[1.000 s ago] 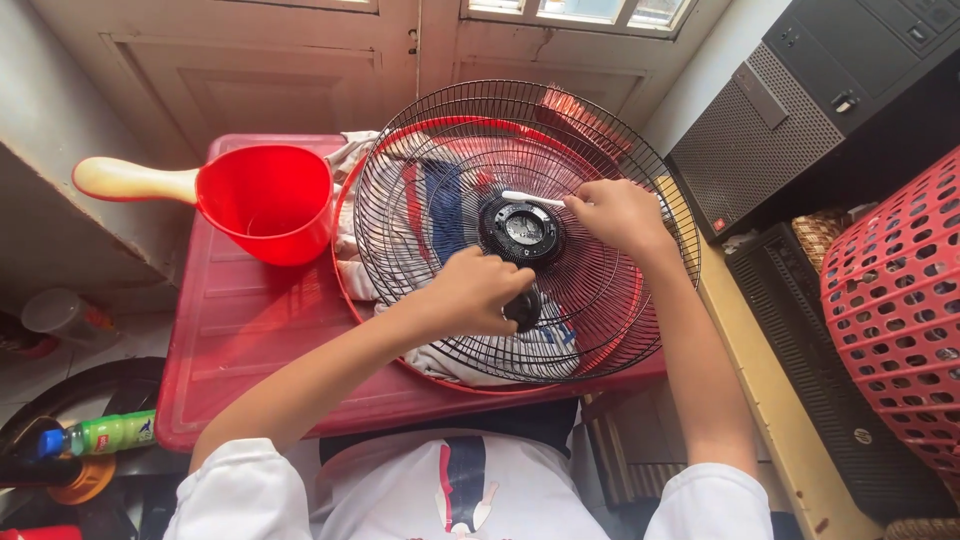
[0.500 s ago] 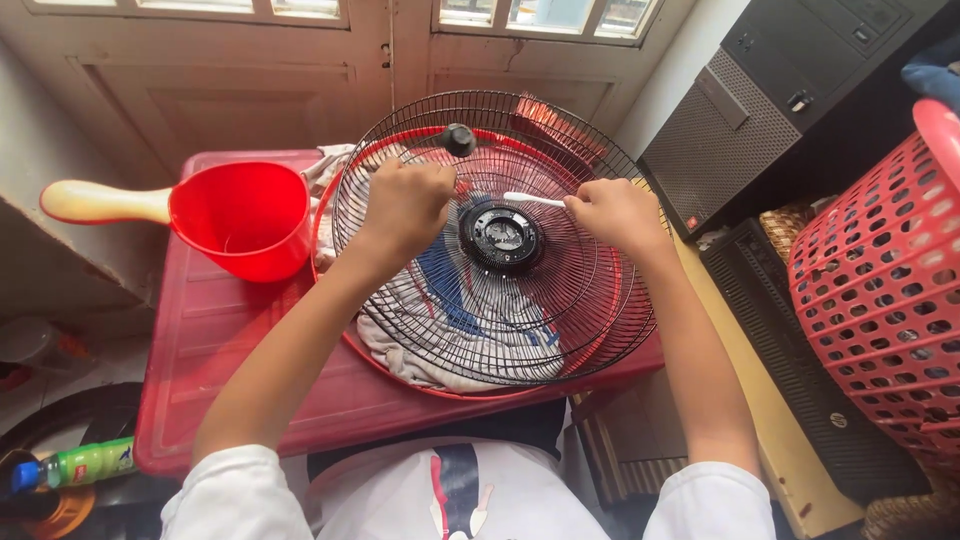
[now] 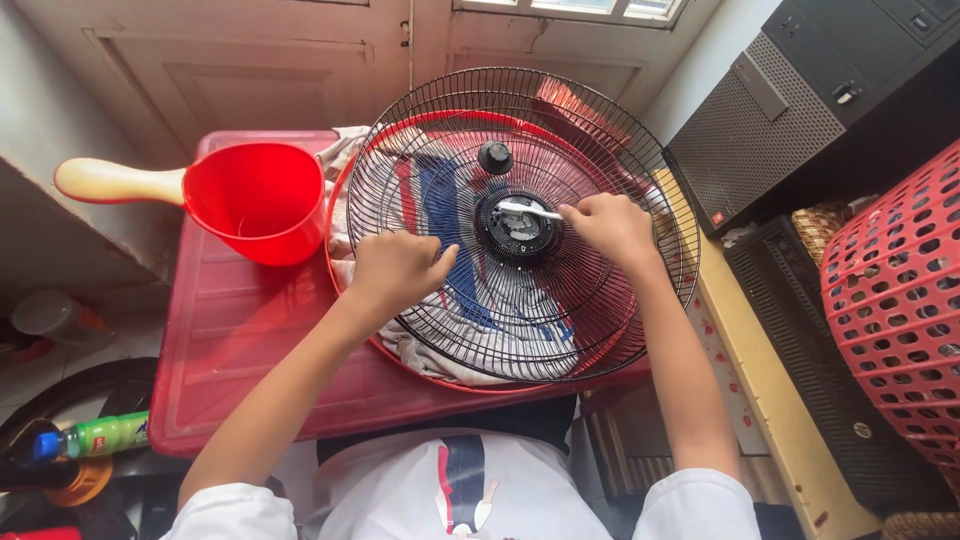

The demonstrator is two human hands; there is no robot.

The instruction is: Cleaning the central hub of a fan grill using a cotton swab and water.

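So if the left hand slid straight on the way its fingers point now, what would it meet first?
The left hand lies on the black wire fan guard, fingers aimed right and slightly up. Straight on along the wires it would likely reach the black round hub first, where the right hand holds a thin white tool. Depth is unclear.

The slim white tool runs into the right hand at three o'clock, so its grip end is hidden inside the closed fingers. Beneath the round black wire fan guard, the striped white cloth shows only in slices between the wires (its full shape cannot be told). The red perforated plastic basket is cut off by the right edge, and the green-labelled bottle at eight o'clock is too small to make out.
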